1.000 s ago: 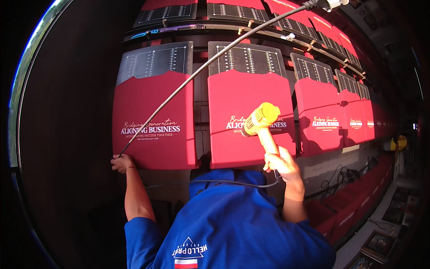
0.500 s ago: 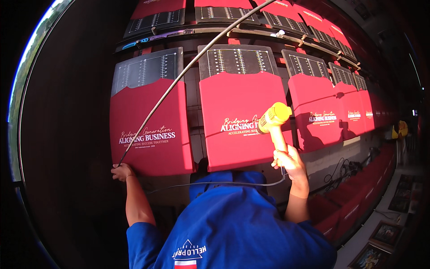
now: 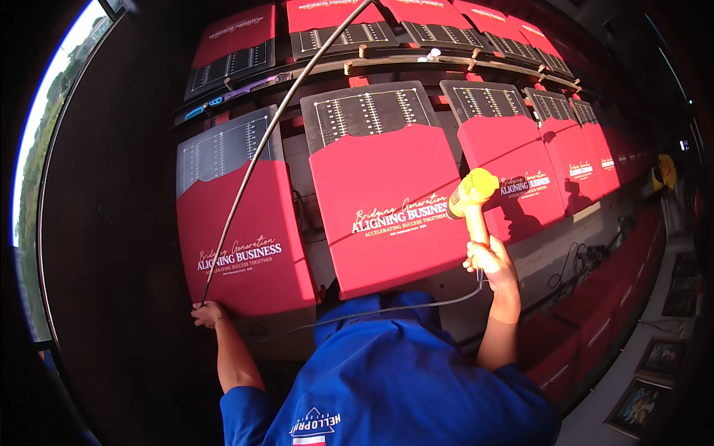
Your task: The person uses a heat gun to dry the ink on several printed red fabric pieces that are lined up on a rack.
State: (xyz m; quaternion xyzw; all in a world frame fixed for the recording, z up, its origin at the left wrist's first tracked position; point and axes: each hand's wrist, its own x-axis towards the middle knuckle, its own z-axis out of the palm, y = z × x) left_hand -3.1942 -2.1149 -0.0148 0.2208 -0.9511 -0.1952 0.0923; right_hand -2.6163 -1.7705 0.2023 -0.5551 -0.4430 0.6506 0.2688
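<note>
My right hand (image 3: 492,265) is wrapped round the handle of a yellow hair dryer (image 3: 476,195), whose head is over the right side of a red shirt (image 3: 387,256). A dark cord (image 3: 387,308) runs from its handle leftward across my body. My left hand (image 3: 209,314) is closed at the lower end of a long thin grey rod or cord (image 3: 245,175), by the bottom edge of another red shirt (image 3: 238,223). That line slants up to the top of the view. Both shirts carry white and gold print and cover black boards (image 3: 372,108) with white ruler marks.
More red shirts on boards (image 3: 513,149) continue to the right, with a second row (image 3: 342,37) beyond a rail (image 3: 312,70) with wooden pegs. Tangled black cables (image 3: 576,267) lie at right. A person in yellow (image 3: 664,172) is far right. Framed pictures (image 3: 639,405) lie lower right.
My view has shifted, and the boards appear turned and lower left. The hair dryer is now nearer the right edge of the middle shirt, uncovering more of its print. Both hands keep their hold.
</note>
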